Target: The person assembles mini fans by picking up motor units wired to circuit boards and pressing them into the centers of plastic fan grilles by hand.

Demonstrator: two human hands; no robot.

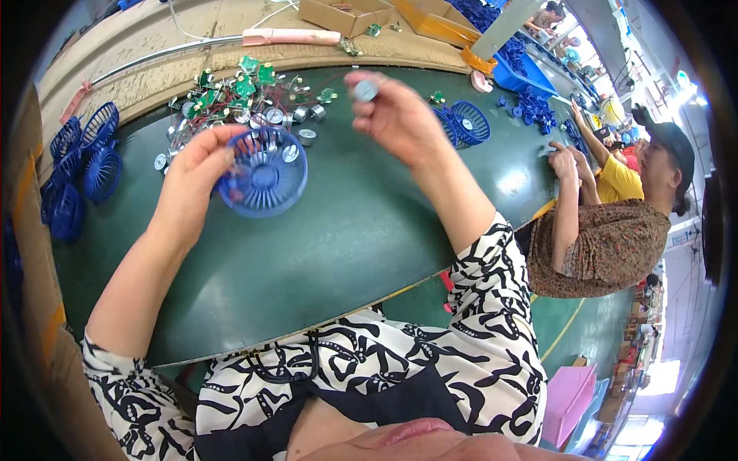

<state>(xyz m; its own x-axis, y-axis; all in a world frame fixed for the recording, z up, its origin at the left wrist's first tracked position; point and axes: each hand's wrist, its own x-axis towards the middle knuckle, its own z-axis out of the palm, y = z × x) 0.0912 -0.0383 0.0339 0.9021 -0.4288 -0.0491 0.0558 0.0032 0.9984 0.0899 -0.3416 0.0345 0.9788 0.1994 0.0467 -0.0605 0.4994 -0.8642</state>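
My left hand (196, 165) is closed on the rim of a round blue plastic fan guard (267, 180), its open side up, above the green tabletop. Slim ribs run outward from the guard's solid centre, and a silvery round piece shows at its far right side. Raised to the right of it, my right hand (407, 123) pinches a small silver motor (365, 91) between thumb and fingers. Just beyond the guard lies a tangled heap of green circuit boards (244, 86), red wires and small silver motors (274, 116).
Several blue guards (101, 173) are piled at the left, with more blue guards (469, 123) on the right. Cardboard boxes (346, 17) and a bar with a pink sleeve (292, 36) line the far edge. A blue bin (523, 77) and a co-worker (607, 246) are farther right.
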